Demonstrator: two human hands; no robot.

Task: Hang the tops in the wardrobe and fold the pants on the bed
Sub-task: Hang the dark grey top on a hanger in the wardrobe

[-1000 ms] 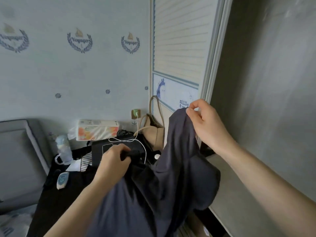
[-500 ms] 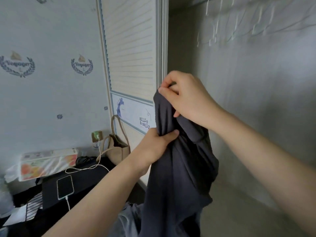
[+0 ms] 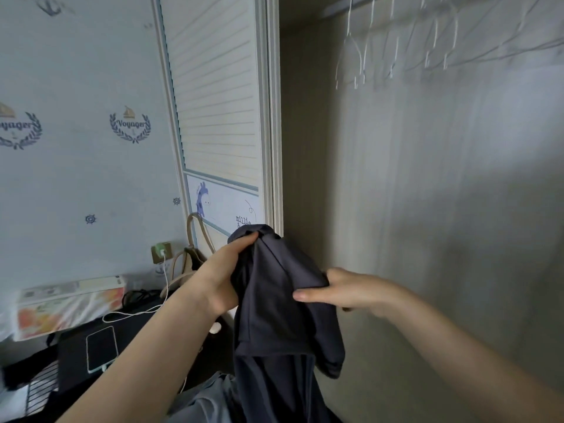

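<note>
A dark navy top (image 3: 274, 303) hangs bunched in front of the open wardrobe (image 3: 427, 209). My left hand (image 3: 222, 276) grips its upper edge, thumb over the fabric. My right hand (image 3: 345, 290) holds the cloth lower on the right side, thumb stretched across the front and fingers behind it. Several white wire hangers (image 3: 354, 53) hang from the rail at the top of the wardrobe, above and right of both hands. A lighter grey-blue garment (image 3: 207, 401) shows at the bottom, partly hidden by my left arm.
The louvred sliding door (image 3: 219, 102) stands left of the opening. A dark side table at lower left carries a phone (image 3: 102, 348) on a white cable, a tissue pack (image 3: 70, 303) and a beige bag (image 3: 189, 264) against the wall.
The view rose further, so the hangers show larger. My right hand dropped from the top of the garment to its right side, while my left hand moved up to grip the top edge.
</note>
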